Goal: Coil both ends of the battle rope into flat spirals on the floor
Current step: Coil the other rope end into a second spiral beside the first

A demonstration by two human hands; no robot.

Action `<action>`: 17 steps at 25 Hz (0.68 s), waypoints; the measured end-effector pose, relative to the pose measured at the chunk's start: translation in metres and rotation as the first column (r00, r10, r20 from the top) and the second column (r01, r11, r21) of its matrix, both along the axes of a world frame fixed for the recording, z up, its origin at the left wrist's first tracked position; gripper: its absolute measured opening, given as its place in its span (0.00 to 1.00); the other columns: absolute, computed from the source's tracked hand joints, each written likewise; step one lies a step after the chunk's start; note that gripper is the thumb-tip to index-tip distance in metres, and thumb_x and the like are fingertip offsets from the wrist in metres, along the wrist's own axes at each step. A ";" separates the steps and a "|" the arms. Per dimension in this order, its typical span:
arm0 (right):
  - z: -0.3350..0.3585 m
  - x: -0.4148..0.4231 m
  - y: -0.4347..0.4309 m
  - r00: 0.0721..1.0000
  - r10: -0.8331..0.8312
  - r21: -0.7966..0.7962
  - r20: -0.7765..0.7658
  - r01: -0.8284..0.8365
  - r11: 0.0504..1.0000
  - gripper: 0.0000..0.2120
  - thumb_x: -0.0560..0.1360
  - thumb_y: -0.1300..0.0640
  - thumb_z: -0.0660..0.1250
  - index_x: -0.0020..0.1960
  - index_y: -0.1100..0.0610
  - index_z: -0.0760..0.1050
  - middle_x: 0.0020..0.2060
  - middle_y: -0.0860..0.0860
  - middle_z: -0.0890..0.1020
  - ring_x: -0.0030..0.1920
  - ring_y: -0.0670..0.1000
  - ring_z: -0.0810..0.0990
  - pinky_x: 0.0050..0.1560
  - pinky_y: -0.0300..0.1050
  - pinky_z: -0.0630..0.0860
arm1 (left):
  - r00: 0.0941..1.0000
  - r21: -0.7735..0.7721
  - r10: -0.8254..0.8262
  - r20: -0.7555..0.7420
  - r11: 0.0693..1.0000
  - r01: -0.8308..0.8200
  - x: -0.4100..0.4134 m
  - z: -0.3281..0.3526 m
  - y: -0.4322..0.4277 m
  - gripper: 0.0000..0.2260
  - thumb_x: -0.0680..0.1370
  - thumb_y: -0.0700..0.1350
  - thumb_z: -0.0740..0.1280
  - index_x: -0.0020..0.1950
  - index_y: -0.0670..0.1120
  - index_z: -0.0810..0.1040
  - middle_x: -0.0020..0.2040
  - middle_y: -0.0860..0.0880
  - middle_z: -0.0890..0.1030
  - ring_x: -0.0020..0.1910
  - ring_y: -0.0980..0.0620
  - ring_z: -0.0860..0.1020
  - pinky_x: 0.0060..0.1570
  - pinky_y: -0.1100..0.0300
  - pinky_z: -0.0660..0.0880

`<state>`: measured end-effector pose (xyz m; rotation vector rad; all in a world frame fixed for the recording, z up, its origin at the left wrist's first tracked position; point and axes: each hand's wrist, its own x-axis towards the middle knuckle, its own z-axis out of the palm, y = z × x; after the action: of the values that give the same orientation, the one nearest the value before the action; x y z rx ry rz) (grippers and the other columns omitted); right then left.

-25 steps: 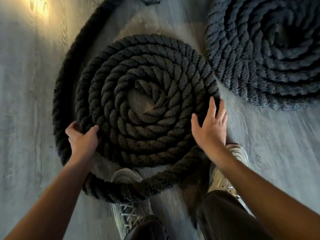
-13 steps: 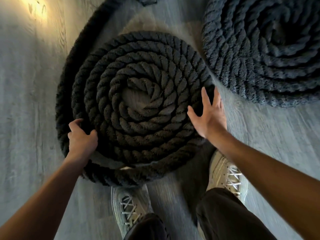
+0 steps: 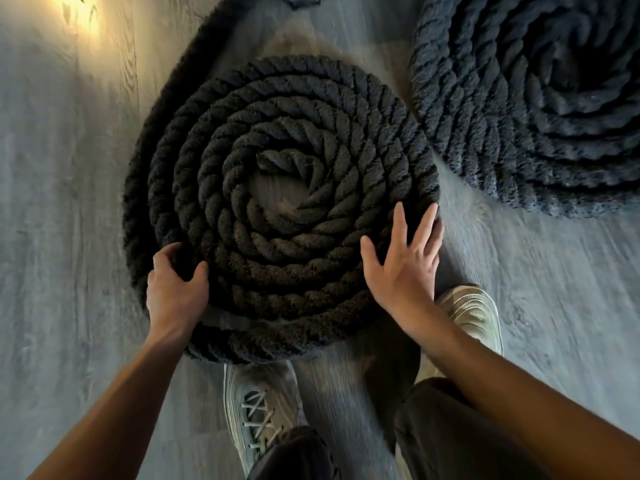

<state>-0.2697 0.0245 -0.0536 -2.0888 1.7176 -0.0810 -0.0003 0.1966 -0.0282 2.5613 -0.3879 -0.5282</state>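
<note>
Your left hand [image 3: 176, 289] grips the rope [image 3: 138, 188] at the spiral's lower-left edge. Fingers are curled over the outer turn, thumb on the next turn in. Your right hand [image 3: 405, 265] is flat and released, fingers straight and spread, lying on the spiral's lower-right edge. Its fingertips reach the outermost turn there. It holds nothing.

The spiral [image 3: 294, 109] lies flat on the floor [image 3: 69, 237], right in front of your feet. It has several tight turns, with a small bare patch of floor at the centre where the rope end curls in. The outer turn is looser on the near side: a sliver of floor shows between it and the next turn, just beside your left wrist. From the left side the rope's free run [image 3: 207, 39] goes up and out of frame at the top.

The second spiral [image 3: 540, 109] sits on the floor to the upper right, also flat, cut off by the top and right frame edges. It is just beside the first; can't tell whether they touch.

Left shoe [image 3: 259, 403]: toe at the spiral's near edge, touching or just under it. Right shoe [image 3: 471, 310]: on the floor just right of your right wrist, partly hidden by the forearm. Dark trousers [image 3: 450, 427] at the bottom. Warm light patch [image 3: 83, 19] on the floor, top left.
</note>
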 end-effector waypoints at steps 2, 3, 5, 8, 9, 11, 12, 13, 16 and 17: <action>-0.003 -0.002 0.006 1.000 0.005 0.013 0.022 -0.005 1.000 0.38 0.77 0.33 0.51 0.81 0.47 0.43 0.79 0.58 0.36 0.78 0.63 0.40 0.75 0.62 0.51 | 0.996 -0.107 0.065 0.064 0.993 -0.058 -0.005 -0.003 0.003 0.21 0.79 0.55 0.69 0.70 0.54 0.72 0.65 0.46 0.79 0.65 0.43 0.76 0.66 0.44 0.71; -0.003 -0.003 0.002 1.000 0.009 0.010 0.022 -0.009 1.000 0.38 0.77 0.33 0.52 0.81 0.47 0.44 0.79 0.59 0.36 0.78 0.64 0.40 0.75 0.61 0.50 | 0.991 -0.152 0.111 0.071 0.983 -0.099 -0.007 -0.004 0.003 0.19 0.79 0.56 0.68 0.69 0.54 0.74 0.63 0.46 0.80 0.64 0.44 0.77 0.66 0.44 0.72; -0.004 0.000 -0.010 0.999 0.031 -0.005 0.032 -0.030 1.000 0.38 0.77 0.34 0.53 0.81 0.47 0.45 0.79 0.60 0.37 0.78 0.65 0.39 0.76 0.61 0.50 | 0.986 -0.192 0.153 0.062 0.972 -0.138 -0.006 -0.006 0.001 0.19 0.79 0.55 0.68 0.68 0.54 0.74 0.61 0.46 0.81 0.62 0.44 0.78 0.65 0.45 0.72; -0.005 0.006 -0.025 0.997 0.053 -0.014 0.051 -0.053 0.999 0.38 0.75 0.35 0.54 0.81 0.45 0.46 0.79 0.59 0.37 0.78 0.65 0.40 0.74 0.64 0.57 | 0.992 -0.179 0.111 0.063 0.979 -0.098 -0.001 -0.010 -0.010 0.20 0.79 0.53 0.68 0.71 0.53 0.72 0.64 0.44 0.78 0.62 0.43 0.76 0.66 0.44 0.72; -0.005 0.009 -0.030 0.997 0.056 -0.011 0.051 -0.055 0.998 0.38 0.75 0.35 0.54 0.81 0.45 0.46 0.79 0.58 0.36 0.78 0.65 0.40 0.73 0.64 0.59 | 0.992 -0.165 0.105 0.071 0.982 -0.093 0.002 -0.011 -0.014 0.20 0.80 0.53 0.68 0.72 0.53 0.72 0.65 0.43 0.78 0.63 0.43 0.76 0.66 0.45 0.71; -0.005 0.015 -0.042 0.998 0.058 -0.003 0.035 -0.057 0.998 0.38 0.75 0.36 0.54 0.80 0.43 0.45 0.79 0.56 0.36 0.78 0.65 0.40 0.73 0.63 0.61 | 0.991 -0.138 0.097 0.091 0.987 -0.084 0.006 -0.011 -0.022 0.22 0.80 0.54 0.67 0.74 0.54 0.71 0.67 0.43 0.77 0.64 0.42 0.76 0.66 0.47 0.69; -0.004 0.019 -0.048 0.998 0.059 -0.002 0.022 -0.059 0.998 0.38 0.75 0.36 0.53 0.80 0.43 0.45 0.79 0.56 0.35 0.78 0.65 0.40 0.73 0.63 0.61 | 0.991 -0.126 0.089 0.097 0.989 -0.077 0.008 -0.011 -0.026 0.22 0.81 0.55 0.66 0.75 0.54 0.71 0.68 0.43 0.77 0.66 0.42 0.75 0.66 0.48 0.69; -0.004 0.024 -0.054 0.998 0.063 -0.002 0.008 -0.063 0.998 0.38 0.75 0.36 0.53 0.81 0.44 0.44 0.79 0.57 0.35 0.78 0.65 0.40 0.74 0.62 0.60 | 0.992 -0.116 0.079 0.101 0.991 -0.067 0.011 -0.012 -0.029 0.23 0.81 0.56 0.65 0.76 0.55 0.71 0.69 0.42 0.76 0.67 0.42 0.75 0.67 0.49 0.68; -0.003 0.038 -0.073 0.996 0.080 -0.009 -0.040 -0.080 0.997 0.39 0.75 0.35 0.51 0.81 0.45 0.42 0.79 0.58 0.34 0.78 0.66 0.39 0.75 0.61 0.58 | 0.995 -0.111 0.049 0.090 0.993 -0.039 0.021 -0.012 -0.041 0.23 0.82 0.58 0.63 0.77 0.56 0.69 0.70 0.42 0.74 0.68 0.42 0.73 0.68 0.51 0.66; -0.002 0.041 -0.077 0.996 0.081 -0.010 -0.046 -0.081 0.997 0.39 0.74 0.35 0.50 0.81 0.45 0.42 0.79 0.58 0.35 0.78 0.66 0.39 0.75 0.61 0.57 | 0.996 -0.115 0.049 0.075 0.993 -0.040 0.024 -0.013 -0.045 0.23 0.82 0.57 0.63 0.77 0.56 0.69 0.70 0.42 0.73 0.68 0.42 0.72 0.66 0.53 0.65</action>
<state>-0.2286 -0.0526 -0.0559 -2.1820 1.6595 -0.0197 0.0241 0.1515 -0.0409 2.4794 -0.3764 -0.3801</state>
